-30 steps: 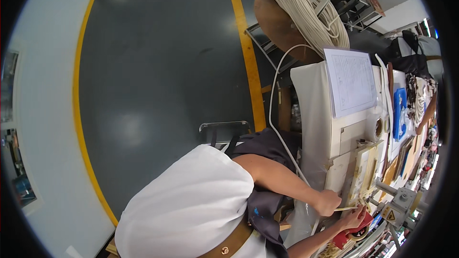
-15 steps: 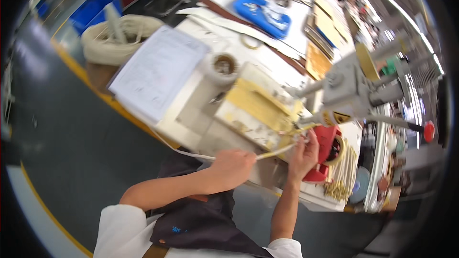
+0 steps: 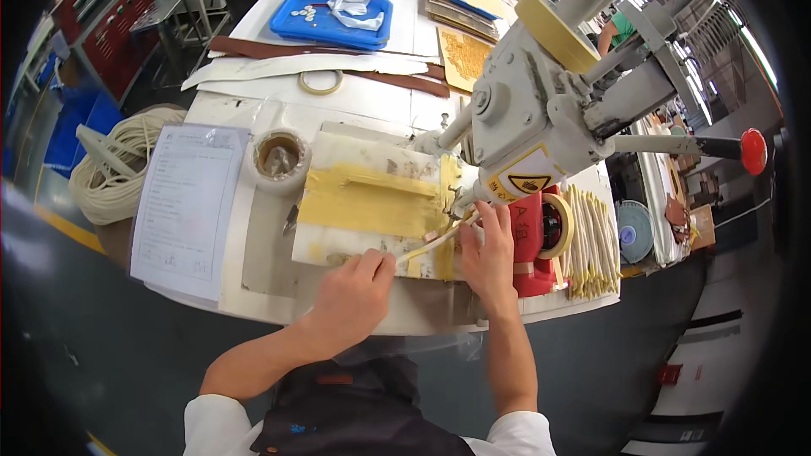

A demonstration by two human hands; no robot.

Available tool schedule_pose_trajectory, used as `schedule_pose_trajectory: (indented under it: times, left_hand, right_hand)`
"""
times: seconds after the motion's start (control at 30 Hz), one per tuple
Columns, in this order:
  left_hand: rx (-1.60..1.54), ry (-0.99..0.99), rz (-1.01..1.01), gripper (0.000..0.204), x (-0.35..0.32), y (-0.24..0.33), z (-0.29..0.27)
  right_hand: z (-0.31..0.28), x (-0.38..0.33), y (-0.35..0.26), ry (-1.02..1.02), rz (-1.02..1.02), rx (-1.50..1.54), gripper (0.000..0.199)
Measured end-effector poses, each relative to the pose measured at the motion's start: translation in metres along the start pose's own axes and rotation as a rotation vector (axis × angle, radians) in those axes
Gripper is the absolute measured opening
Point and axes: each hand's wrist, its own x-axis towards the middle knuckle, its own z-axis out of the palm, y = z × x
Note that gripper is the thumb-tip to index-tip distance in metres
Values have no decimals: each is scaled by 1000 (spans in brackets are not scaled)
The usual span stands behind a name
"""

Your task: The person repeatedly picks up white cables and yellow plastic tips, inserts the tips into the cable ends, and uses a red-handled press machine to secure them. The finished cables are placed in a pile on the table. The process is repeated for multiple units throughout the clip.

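A cream cord (image 3: 436, 242) runs between my hands across the front of a white work block (image 3: 321, 241) covered in yellow tape. My left hand (image 3: 356, 289) is closed on its near left stretch, at the block's front edge. The fingertips of my right hand (image 3: 490, 249) pinch the cord's other end, under the head of a grey hand press (image 3: 517, 110). That end lies close to the press's lower tip; my fingers partly hide it, so I cannot tell whether they touch.
A red tape dispenser (image 3: 528, 245) stands right of my right hand, beside a bundle of cream cords (image 3: 591, 245). The press lever ends in a red knob (image 3: 753, 152). Leftward are a tape roll (image 3: 280, 160), a paper sheet (image 3: 186, 211) and coiled rope (image 3: 114, 165). Behind sits a blue tray (image 3: 283, 25).
My view has turned, so the table looks straighter. My left hand has come up to the block's front edge with the cord. My right hand stays by the press tip.
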Motion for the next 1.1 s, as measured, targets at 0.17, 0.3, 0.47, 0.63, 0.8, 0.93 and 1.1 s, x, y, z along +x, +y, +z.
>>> schedule_pose_trajectory:
  times: [0.17,0.3,0.47,0.63,0.8,0.93,1.1]
  left_hand:
    - [3,7,2,19,12,-7,9]
    - [22,-26,5,18,23,-13,17]
    - [11,-40,90,29,29,-17,18]
    - [-16,-45,66,28,30,-17,18]
    - [-43,-39,74,25,33,-17,13]
    - [-39,-11,76,24,33,-17,13]
    - [-51,27,92,25,32,-16,11]
  right_hand:
    - [2,5,3,4,16,20,36]
    - [5,20,1,-87,67,-22,33]
    - [10,14,13,9,-21,-187,28]
    - [15,13,18,57,4,-198,26]
    - [14,10,18,62,21,-218,27]
    - [17,8,17,92,22,-219,29]
    - [12,11,10,68,36,-215,27]
